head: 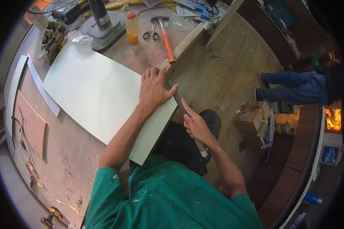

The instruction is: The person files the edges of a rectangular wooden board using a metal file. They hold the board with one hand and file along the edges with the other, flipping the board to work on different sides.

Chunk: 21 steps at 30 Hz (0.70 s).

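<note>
A smooth white panel (pixel 94 86) lies across the worktable, its near corner reaching my lap. My left hand (pixel 153 90) presses on it close to its right end. The fingers bend over the panel's far edge, and their tips are hidden. My right hand (pixel 196 126) grips a long, narrow grey file (pixel 180 100), with the forefinger stretched along it. The file slants along the panel's right edge, its far end beside my left thumb; a pale butt end shows below my right hand. Beyond my left hand lies a claw hammer (pixel 166 43) with an orange handle.
Scissors (pixel 151 33), an orange-liquid bottle (pixel 132 28) and a dark pedestal base (pixel 103 33) stand or lie behind the panel. A brown board (pixel 30 124) is on the left, a cordless drill (pixel 51 217) lower left. A person in jeans (pixel 292 86) stands right, near a cardboard box (pixel 250 116).
</note>
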Motion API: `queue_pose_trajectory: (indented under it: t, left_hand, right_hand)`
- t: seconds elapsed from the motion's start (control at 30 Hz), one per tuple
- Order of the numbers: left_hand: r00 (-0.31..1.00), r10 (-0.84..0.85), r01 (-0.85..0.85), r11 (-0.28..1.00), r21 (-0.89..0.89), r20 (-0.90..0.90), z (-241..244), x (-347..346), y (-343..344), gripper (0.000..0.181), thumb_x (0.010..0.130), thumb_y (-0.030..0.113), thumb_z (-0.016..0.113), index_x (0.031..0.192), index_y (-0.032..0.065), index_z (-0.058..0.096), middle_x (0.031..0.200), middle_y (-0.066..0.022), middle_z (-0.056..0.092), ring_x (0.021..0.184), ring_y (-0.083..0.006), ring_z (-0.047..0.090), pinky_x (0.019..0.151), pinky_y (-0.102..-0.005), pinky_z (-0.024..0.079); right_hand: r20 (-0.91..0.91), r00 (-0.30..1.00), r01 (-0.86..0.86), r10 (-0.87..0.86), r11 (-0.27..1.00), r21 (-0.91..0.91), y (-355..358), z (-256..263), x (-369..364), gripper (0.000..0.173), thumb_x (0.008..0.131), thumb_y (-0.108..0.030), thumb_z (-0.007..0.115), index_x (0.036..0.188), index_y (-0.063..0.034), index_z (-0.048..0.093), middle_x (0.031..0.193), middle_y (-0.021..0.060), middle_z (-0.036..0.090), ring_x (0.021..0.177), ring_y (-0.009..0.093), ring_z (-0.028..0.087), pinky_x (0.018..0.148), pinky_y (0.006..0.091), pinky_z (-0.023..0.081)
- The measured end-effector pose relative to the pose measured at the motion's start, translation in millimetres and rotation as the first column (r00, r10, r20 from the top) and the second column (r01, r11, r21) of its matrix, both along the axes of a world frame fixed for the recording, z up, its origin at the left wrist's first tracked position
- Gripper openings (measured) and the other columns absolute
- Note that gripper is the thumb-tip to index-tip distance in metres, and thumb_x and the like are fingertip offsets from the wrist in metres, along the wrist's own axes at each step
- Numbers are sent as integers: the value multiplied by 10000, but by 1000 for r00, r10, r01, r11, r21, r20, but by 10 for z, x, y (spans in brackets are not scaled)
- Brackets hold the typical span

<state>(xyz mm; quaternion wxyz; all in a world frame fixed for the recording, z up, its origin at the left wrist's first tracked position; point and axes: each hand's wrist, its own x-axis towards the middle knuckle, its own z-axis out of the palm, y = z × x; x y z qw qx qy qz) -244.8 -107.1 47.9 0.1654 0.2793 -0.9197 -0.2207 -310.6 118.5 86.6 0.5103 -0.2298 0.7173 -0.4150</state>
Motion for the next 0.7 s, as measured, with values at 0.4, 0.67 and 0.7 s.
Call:
queue_pose_trajectory:
  t: [0.4, 0.67, 0.7]
  left_hand:
    - [997, -45, 46, 999, 19, -55, -25, 36, -15, 913, 863, 582, 806, 1559, 73, 506, 1360, -162, 602, 1335, -354, 531, 1176, -497, 367]
    - [993, -76, 75, 997, -15, -89, -21, 54, -74, 716, 897, 601, 786, 1324, 40, 666, 1227, -148, 636, 1225, -339, 573, 1109, -492, 416]
    - [993, -82, 82, 997, -4, -84, 0, 45, -103, 667, 917, 580, 780, 1284, 32, 678, 1189, -145, 644, 1189, -333, 588, 1087, -487, 430]
  right_hand:
    - [42, 998, 56, -56, 998, -1, -21, -34, 35, 627, 1154, -147, 428, 1740, -323, 292, 778, -37, 419, 656, 71, 417, 600, 242, 459]
    - [107, 994, 28, -22, 998, -49, 144, -115, -50, 637, 1185, -243, 436, 1765, -266, 174, 740, -42, 430, 547, 50, 390, 488, 219, 409]
    - [119, 992, 43, -34, 996, -74, 138, -139, -43, 642, 1186, -252, 439, 1766, -245, 164, 734, -38, 433, 536, 50, 390, 480, 219, 407]
